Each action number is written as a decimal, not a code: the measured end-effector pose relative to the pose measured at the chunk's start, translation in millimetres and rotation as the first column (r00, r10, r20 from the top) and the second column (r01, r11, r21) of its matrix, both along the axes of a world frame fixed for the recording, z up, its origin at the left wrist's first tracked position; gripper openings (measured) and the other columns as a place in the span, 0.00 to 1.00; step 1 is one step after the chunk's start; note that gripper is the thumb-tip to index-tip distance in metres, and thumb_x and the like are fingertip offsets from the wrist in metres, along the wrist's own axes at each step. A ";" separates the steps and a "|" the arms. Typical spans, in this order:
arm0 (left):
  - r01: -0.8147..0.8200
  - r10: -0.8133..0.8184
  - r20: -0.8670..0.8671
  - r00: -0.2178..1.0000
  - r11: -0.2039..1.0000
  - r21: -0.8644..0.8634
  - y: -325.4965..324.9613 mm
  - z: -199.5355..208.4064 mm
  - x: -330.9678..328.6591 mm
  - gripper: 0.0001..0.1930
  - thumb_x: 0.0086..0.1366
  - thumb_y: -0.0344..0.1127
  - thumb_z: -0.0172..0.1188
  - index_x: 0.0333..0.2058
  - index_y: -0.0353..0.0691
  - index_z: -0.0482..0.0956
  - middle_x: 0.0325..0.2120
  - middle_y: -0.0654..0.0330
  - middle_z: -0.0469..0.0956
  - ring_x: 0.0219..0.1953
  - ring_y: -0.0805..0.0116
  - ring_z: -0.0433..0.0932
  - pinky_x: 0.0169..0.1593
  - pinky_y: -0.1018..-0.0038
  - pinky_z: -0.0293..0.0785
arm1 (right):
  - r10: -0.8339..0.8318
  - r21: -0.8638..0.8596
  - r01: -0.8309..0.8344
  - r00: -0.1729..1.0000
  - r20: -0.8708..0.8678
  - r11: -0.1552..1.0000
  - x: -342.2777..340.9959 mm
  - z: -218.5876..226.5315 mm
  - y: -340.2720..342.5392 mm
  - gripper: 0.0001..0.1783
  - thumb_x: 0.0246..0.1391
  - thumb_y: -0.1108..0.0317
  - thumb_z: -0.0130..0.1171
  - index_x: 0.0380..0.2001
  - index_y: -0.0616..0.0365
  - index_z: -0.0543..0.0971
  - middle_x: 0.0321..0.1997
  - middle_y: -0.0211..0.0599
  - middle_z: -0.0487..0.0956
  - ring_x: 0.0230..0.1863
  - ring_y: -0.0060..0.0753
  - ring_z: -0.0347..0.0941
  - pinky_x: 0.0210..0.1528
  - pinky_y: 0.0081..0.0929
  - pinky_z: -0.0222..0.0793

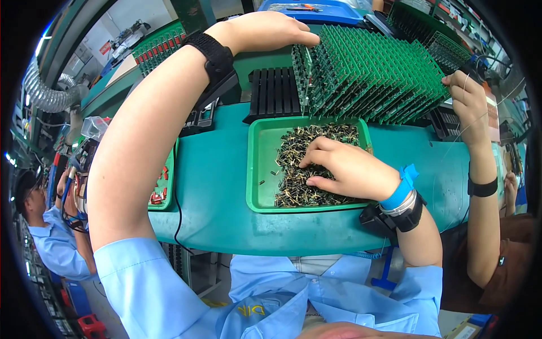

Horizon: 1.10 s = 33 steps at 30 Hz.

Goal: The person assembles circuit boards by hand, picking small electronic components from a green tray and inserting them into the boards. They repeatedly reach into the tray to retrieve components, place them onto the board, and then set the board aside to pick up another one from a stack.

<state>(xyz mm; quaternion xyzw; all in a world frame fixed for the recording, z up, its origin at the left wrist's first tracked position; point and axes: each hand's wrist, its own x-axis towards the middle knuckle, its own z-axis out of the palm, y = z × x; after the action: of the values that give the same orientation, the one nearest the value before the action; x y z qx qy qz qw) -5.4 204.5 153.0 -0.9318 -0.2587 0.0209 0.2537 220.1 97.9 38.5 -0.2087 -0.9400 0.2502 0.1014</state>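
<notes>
A long row of green circuit boards point(378, 73) stands upright on edge at the back of the table. My left hand point(271, 33) reaches over to its left end, thumb and fingers closed at the top corner of the endmost circuit board point(303, 79); its fingertips are partly hidden. Below the row lies a green tray point(261, 164) with a heap of small black cylindrical components point(293, 189) with gold-coloured leads. My right hand point(350, 169) rests low over the heap, thumb and forefinger apart among the components, with nothing visibly held.
A black slotted rack point(272, 93) stands left of the boards. Another green tray point(168, 183) with red parts is partly behind my left arm. At right, a co-worker's hand point(470, 104) touches the row's far end. A black cable point(176, 209) crosses the table's left side.
</notes>
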 end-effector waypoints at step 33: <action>0.136 -0.133 0.232 0.964 0.991 0.002 16.6 -21.7 5.2 0.17 0.59 0.24 0.52 0.46 0.47 0.72 0.43 0.59 0.77 0.43 0.57 0.77 0.44 0.65 0.74 | -0.004 0.066 0.003 1.000 0.014 0.998 -0.2 -4.3 -2.2 0.16 0.48 0.64 0.63 0.41 0.59 0.76 0.43 0.40 0.71 0.46 0.44 0.71 0.48 0.35 0.69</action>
<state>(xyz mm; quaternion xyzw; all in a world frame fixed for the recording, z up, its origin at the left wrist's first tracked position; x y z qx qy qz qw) -0.2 221.2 131.2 -0.9450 -0.2226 -0.1035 0.2160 219.9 95.7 34.2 -0.2087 -0.9480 0.2173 0.1023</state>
